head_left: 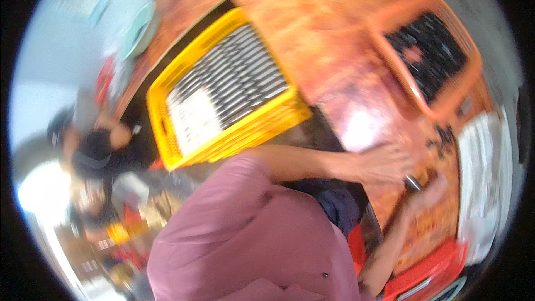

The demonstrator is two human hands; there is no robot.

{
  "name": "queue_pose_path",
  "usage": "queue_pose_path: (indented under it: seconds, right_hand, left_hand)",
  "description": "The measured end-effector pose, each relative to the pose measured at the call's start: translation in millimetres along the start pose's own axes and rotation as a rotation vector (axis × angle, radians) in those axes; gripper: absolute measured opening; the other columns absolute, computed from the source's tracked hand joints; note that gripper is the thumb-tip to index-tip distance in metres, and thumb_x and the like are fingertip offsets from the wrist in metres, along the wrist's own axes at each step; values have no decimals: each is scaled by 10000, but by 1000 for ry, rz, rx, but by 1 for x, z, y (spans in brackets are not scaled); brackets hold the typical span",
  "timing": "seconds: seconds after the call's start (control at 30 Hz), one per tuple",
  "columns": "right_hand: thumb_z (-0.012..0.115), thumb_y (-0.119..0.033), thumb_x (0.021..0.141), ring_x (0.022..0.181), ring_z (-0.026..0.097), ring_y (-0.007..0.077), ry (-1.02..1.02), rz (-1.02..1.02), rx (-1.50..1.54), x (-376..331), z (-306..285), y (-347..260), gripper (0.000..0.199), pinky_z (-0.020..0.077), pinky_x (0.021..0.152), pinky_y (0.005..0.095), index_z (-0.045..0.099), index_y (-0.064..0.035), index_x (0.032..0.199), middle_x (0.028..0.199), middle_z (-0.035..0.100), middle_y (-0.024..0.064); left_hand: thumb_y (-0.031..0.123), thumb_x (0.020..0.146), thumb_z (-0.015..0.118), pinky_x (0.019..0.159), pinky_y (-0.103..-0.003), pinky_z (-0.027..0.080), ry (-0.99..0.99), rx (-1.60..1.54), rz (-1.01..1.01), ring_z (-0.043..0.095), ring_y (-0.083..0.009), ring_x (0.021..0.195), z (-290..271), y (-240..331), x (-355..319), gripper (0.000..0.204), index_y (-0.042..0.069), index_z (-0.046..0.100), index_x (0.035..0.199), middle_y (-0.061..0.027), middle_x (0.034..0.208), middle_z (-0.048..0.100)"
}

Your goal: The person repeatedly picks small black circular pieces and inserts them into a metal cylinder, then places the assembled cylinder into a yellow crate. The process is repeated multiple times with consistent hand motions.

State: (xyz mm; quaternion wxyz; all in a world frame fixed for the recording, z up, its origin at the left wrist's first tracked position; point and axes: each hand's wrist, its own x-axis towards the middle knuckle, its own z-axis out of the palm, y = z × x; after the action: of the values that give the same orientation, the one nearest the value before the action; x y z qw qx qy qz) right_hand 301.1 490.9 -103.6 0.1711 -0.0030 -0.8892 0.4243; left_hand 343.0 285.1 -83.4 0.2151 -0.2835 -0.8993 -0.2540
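Note:
My left hand (384, 164) reaches across over the orange-brown table, its fingers close to my right hand (426, 194). Between the two hands is a small black cylinder (412, 183) with a pale shiny side; it appears to be in the closed right hand. Motion blur smears the left fingers, so their grip is unclear. Just beyond the hands lie several small black parts (442, 138), loose on the tabletop.
An orange basket (409, 86) of black pieces stands far right. On the left, a yellow crate (251, 136) holds rows of black-and-silver pieces and a white sheet (195, 120). White stacked material (482, 173) lies right, a red tray (429, 270) nearer. Other people (95, 150) are at left.

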Motion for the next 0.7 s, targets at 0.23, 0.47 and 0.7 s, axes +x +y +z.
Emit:
queue_pose_path:
  seconds: [0.23, 0.47, 0.7]
  right_hand:
    - [490, -310, 1040, 968, 562, 252, 18, 218, 355, 2, -3, -29, 393, 471, 895, 385, 643, 51, 1015, 1017, 602, 118]
    - [497, -267, 1067, 847, 525, 218, -55, 157, 202, 3, -6, -28, 352, 460, 796, 351, 594, 44, 933, 909, 566, 93]
    - [499, -257, 1079, 783, 420, 200, -65, 155, 174, 0, -1, -36, 352, 412, 733, 338, 518, 34, 882, 831, 455, 70]
  left_hand:
    - [276, 924, 727, 849, -408, 536, 186, -833, -753, 666, -236, 951, -103, -9, -77, 466, 31, 580, 1292, -130, 1062, 674]
    - [215, 977, 655, 759, -314, 540, 1046, -375, -1619, 668, -162, 845, -255, -90, -294, 287, 20, 655, 1187, -67, 1030, 718]
    - [165, 982, 689, 709, -329, 621, 2019, -480, -1624, 669, -240, 772, -269, -161, -526, 265, -42, 612, 1130, -155, 954, 666]
